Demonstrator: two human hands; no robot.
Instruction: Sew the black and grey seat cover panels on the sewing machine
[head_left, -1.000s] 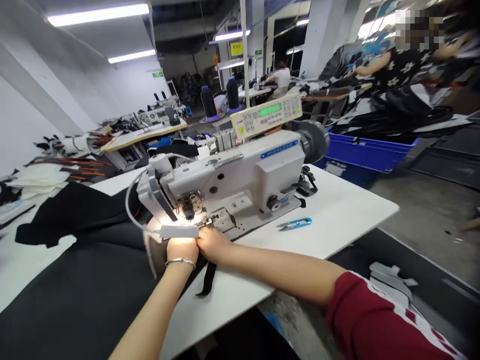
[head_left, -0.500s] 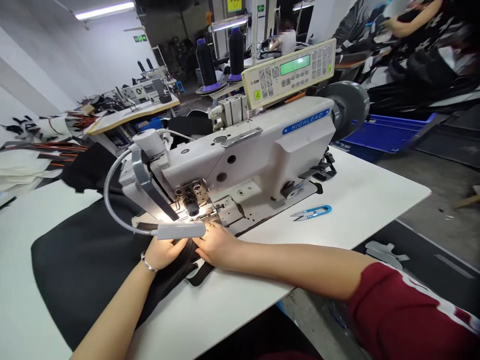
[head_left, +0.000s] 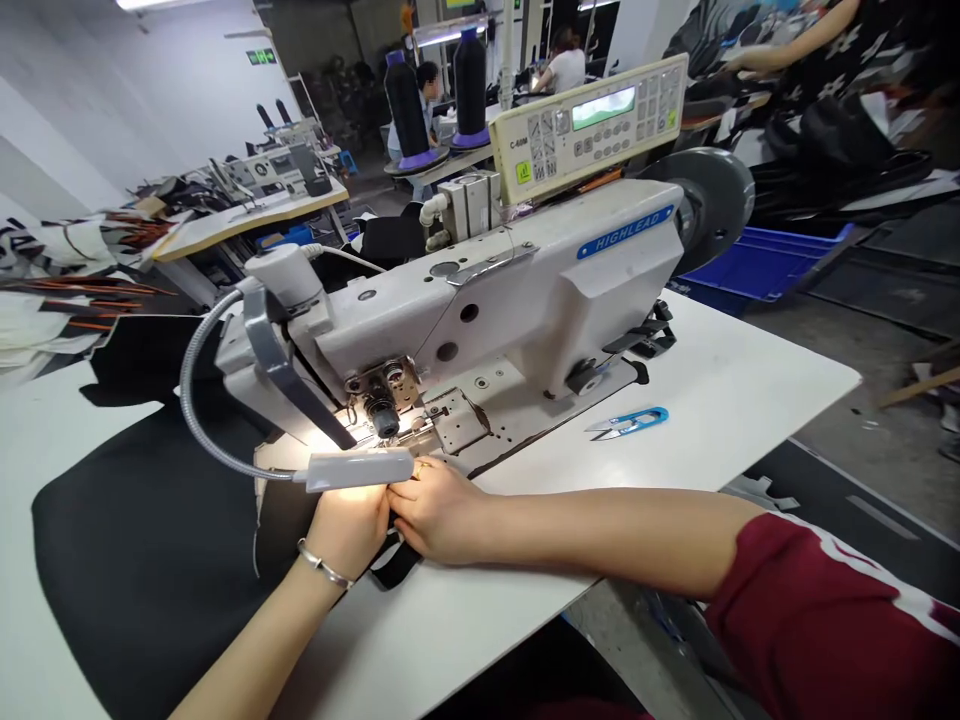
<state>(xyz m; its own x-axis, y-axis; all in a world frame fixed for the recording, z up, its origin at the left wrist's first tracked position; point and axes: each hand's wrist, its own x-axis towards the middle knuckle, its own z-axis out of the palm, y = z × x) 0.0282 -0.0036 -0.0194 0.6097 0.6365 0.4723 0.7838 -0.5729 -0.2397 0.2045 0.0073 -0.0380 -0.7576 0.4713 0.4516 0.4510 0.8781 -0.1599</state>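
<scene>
A white sewing machine (head_left: 510, 310) stands on the tabletop. Below its needle area, my left hand (head_left: 349, 525) and my right hand (head_left: 442, 510) meet side by side, touching. Both have curled fingers, closed on the edge of a large black fabric piece (head_left: 142, 540), which spreads leftward over the table. Out from under my right hand comes a loose black strap end (head_left: 395, 568). The lamp head (head_left: 360, 470) hides some of my left fingertips and the fabric edge at the needle. Blue-handled thread snips (head_left: 628, 424) lie to the right of the machine's base.
A bendy lamp neck (head_left: 191, 390) arcs over the fabric at the left. Two black thread cones (head_left: 471, 90) stand behind the machine, with its control panel (head_left: 592, 125) on top. A blue bin (head_left: 787, 262) sits behind the white table (head_left: 757, 370). Co-workers are in the background.
My left hand has moved right, up against my right hand, and its thumb no longer stands apart. The black fabric lies further left in view. The camera has shifted slightly.
</scene>
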